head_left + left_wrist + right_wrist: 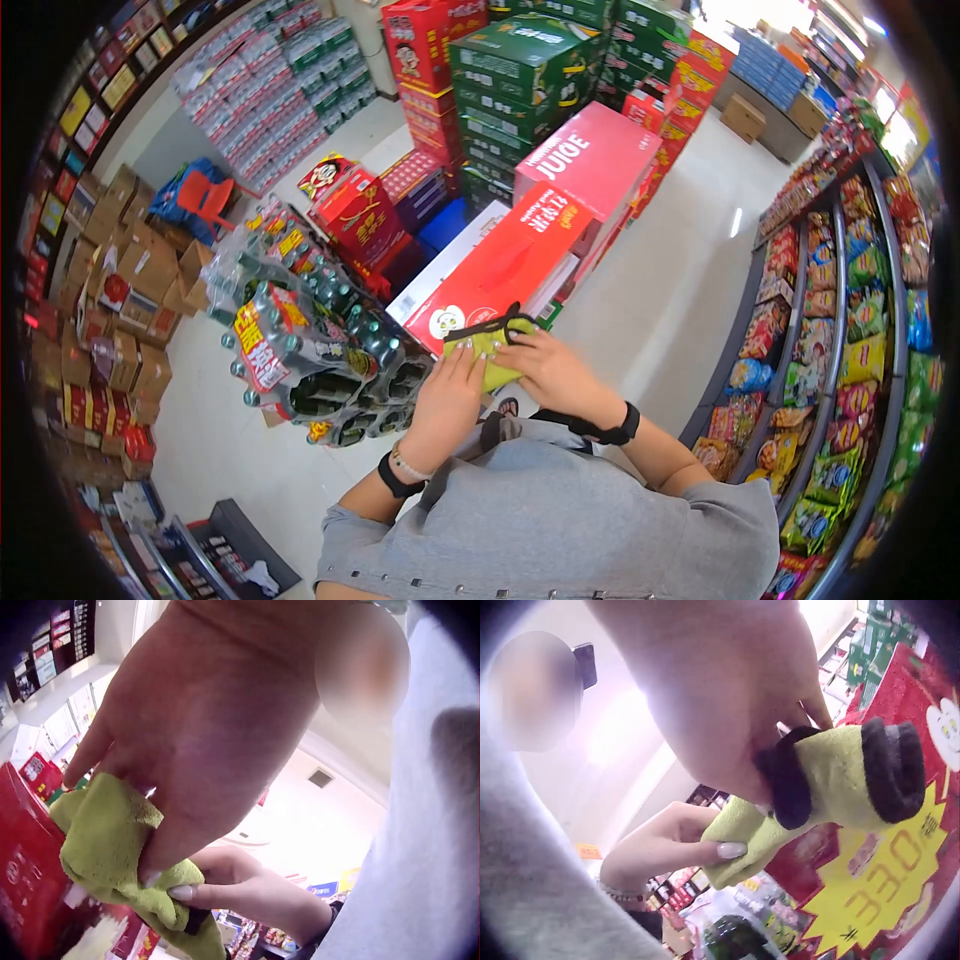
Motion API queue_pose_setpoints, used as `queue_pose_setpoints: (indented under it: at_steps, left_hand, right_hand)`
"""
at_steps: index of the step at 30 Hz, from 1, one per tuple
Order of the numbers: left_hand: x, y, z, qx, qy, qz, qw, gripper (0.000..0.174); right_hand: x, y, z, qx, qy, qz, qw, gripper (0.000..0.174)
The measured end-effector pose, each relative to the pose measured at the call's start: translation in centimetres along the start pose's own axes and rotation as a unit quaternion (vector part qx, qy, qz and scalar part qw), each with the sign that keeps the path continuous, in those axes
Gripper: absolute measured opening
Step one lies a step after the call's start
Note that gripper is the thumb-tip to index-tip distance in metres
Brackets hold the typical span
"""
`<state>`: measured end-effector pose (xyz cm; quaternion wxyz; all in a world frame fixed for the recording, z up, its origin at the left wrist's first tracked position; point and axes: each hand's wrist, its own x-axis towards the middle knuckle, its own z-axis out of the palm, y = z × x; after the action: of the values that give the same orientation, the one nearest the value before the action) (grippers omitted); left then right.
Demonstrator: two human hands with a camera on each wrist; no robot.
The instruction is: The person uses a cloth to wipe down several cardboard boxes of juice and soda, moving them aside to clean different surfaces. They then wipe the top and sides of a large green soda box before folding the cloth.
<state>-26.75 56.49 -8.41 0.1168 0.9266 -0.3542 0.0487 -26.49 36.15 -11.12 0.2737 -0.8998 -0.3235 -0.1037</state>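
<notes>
Yellow-green cloth (498, 376), bunched and partly folded, dark-trimmed edge left outside; left hand (450, 400) and right hand (562, 380) pinch it beside the red carton's (497, 268) near end, completion unclear.

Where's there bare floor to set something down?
One patch of floor lies between the juice boxes and the snack shelves; another, between the bottle packs and the brown cartons. Crowded: left of the long red box, where bottle packs and gift boxes bunch.
</notes>
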Motion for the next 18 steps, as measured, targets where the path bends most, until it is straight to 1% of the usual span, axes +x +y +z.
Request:
queue_pose_setpoints:
  at_steps: [2,3,6,8,9,11,12,13,16,18]
  left_hand:
    - [-2.0,-0.5,-0.5,-0.006,-0.013,-0.031,0.999,0.039]
    - [-2.8,-0.6,-0.9,0.0,-0.021,-0.049,0.999,0.039]
    - [-3.9,-0.2,-1.4,0.021,-0.049,-0.075,0.996,0.04]
    - [-3.7,-0.2,-0.7,0.041,-0.018,-0.075,0.996,0.041]
    - [-3.4,0.1,-0.4,0.042,-0.018,-0.08,0.996,0.041]
    - [-2.4,0.4,0.4,0.047,-0.006,-0.059,0.997,0.041]
    - [-1.7,0.5,0.9,0.053,0.006,-0.043,0.998,0.041]
    - [-1.0,0.5,1.4,0.068,0.005,-0.026,0.997,0.042]
    - [1.4,0.6,2.0,0.086,-0.011,0.001,0.996,0.044]
    - [2.9,0.4,2.3,0.094,-0.018,0.017,0.995,0.046]
  right_hand:
    - [0.5,-1.5,1.2,0.042,-0.016,0.004,0.999,0.048]
    - [0.9,-2.4,1.6,0.047,0.002,-0.008,0.999,0.046]
    - [1.6,-3.5,2.3,0.067,0.005,-0.002,0.998,0.044]
    - [1.6,-3.3,2.2,0.064,0.006,-0.001,0.998,0.042]
    - [1.5,-2.9,2.0,0.069,0.007,0.011,0.998,0.041]
    - [1.0,-2.0,1.6,0.067,0.015,0.032,0.997,0.039]
    - [0.6,-1.4,1.4,0.059,0.034,0.043,0.997,0.038]
    - [0.3,-0.8,1.3,0.05,0.054,0.055,0.996,0.037]
    - [0.1,1.0,0.8,0.057,0.062,0.097,0.992,0.036]
    - [0.1,1.8,0.3,0.052,0.087,0.094,0.99,0.036]
